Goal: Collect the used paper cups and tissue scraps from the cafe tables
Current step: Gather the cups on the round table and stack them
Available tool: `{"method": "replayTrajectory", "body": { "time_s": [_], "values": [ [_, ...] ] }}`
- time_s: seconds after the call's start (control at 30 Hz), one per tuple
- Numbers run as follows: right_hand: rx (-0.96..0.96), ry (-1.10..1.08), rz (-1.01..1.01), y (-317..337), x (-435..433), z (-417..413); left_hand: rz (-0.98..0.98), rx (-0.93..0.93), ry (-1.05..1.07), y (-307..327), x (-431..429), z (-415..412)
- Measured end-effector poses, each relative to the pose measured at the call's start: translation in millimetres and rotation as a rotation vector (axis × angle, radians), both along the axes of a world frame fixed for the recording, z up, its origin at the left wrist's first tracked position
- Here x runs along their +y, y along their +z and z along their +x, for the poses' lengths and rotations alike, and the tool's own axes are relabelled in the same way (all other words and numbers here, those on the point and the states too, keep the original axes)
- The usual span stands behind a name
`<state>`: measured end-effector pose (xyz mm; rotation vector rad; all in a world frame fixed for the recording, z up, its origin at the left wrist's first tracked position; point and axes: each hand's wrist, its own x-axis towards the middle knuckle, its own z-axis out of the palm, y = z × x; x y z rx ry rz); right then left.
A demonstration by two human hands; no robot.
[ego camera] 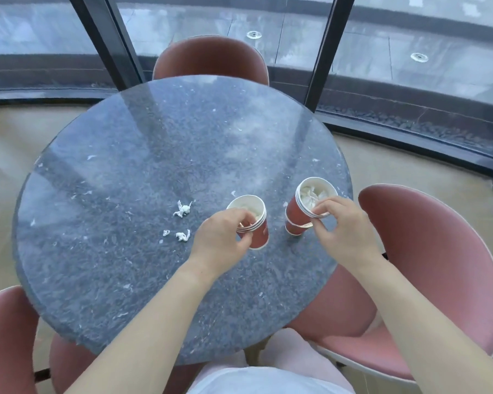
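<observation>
Left hand [222, 237] pinching rim of nested cup stack [252, 223], table [154, 137] 4 o'clock. Right hand [339, 223] gripping rim of second stack [308, 206], tissue inside, 3 o'clock. Cups gathered; tissue scraps [182, 209] left near centre, 8 o'clock of left stack.

Round dark speckled stone worktop [143, 155], glossy, reflecting dark window frames [113, 41]. Pink upholstered chairs around it: far side [211, 56], right [439, 268], near left [6, 339]. Beige floor [404, 169]. Curved floor-to-ceiling glazing behind, grey paved terrace [353, 49] outside. Soft, even daylight.
</observation>
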<state>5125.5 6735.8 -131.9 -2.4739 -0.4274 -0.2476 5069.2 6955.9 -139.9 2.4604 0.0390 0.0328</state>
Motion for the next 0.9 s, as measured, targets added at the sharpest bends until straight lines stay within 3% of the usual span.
{"method": "replayTrajectory", "body": {
  "time_s": [0.33,0.53,0.9],
  "values": [
    [0.127,0.05,-0.148,-39.0,-7.2,31.7,0.052,0.112,-0.012,-21.4,6.4,24.4],
    [0.29,0.218,-0.169,-64.7,22.3,37.3,0.126,0.134,0.036,-35.9,16.3,26.0],
    [0.332,0.484,-0.186,-81.7,90.1,32.4,0.357,0.23,0.093,-62.5,48.7,3.3]
  ]
}}
